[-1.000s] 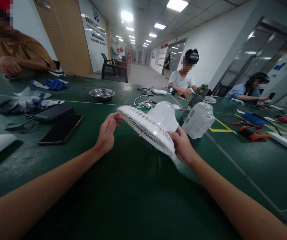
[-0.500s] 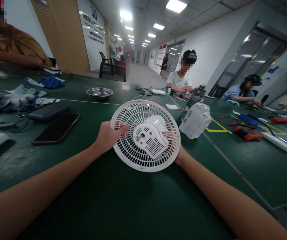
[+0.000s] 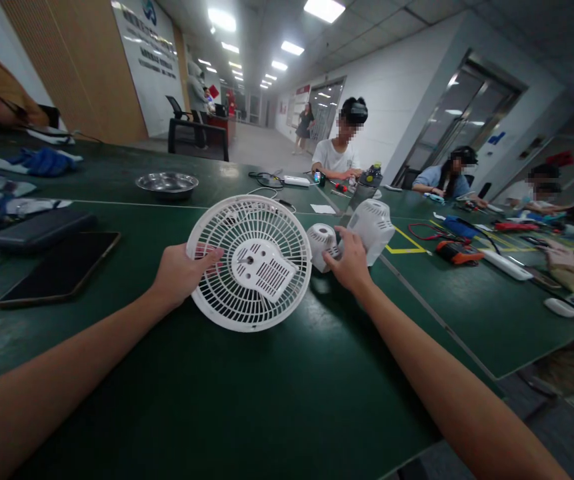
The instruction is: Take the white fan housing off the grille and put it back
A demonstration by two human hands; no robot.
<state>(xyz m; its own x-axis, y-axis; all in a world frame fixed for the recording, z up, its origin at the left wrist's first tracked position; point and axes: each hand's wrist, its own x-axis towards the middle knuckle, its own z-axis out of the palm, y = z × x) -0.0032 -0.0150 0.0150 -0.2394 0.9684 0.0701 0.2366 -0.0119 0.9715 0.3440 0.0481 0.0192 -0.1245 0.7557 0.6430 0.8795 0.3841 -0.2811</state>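
My left hand [image 3: 181,270] is closed on the left rim of a round white fan grille [image 3: 207,287], thumb over its ribs. The grille is tilted up toward me, with a slotted white motor mount [image 3: 271,272] at its centre. My right hand [image 3: 353,263] has its thumb and fingers around a small rounded white vented cover [image 3: 321,241], just right of the grille. Behind that hand stands a larger white plastic housing [image 3: 377,227] with slots at its top. Whether my fingers touch this housing is hard to tell.
A dark phone [image 3: 61,270] and a black case [image 3: 41,227] lie at left, near blue-white gloves [image 3: 47,162]. A steel bowl [image 3: 167,183] sits farther back. At right are an orange multimeter [image 3: 459,253] and a white bar [image 3: 507,265]. Co-workers sit across the green table [image 3: 247,400].
My right hand has come out from behind the grille and now holds the small vented cover to its right. My left hand still grips the grille. The view has turned right.
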